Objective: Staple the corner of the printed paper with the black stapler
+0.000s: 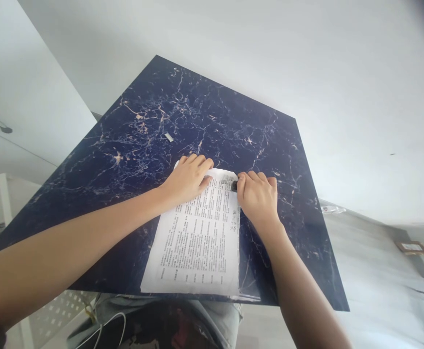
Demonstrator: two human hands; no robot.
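Note:
A stack of printed paper sheets [197,242] lies on the dark blue marbled table [212,116], reaching its near edge. My left hand [190,179] rests flat on the upper left part of the sheets, its fingers spread a little over the far edge. At the upper right corner of the paper, my right hand [257,196] is closed around a small black object [234,186]; most of that object is hidden by the fingers. Handwriting shows along the right margin of the top sheet.
A small pale bar [169,137] lies on the table beyond my left hand. A white cable [119,322] hangs over my lap below the near edge. At the right, a small brown box [413,247] stands farther off.

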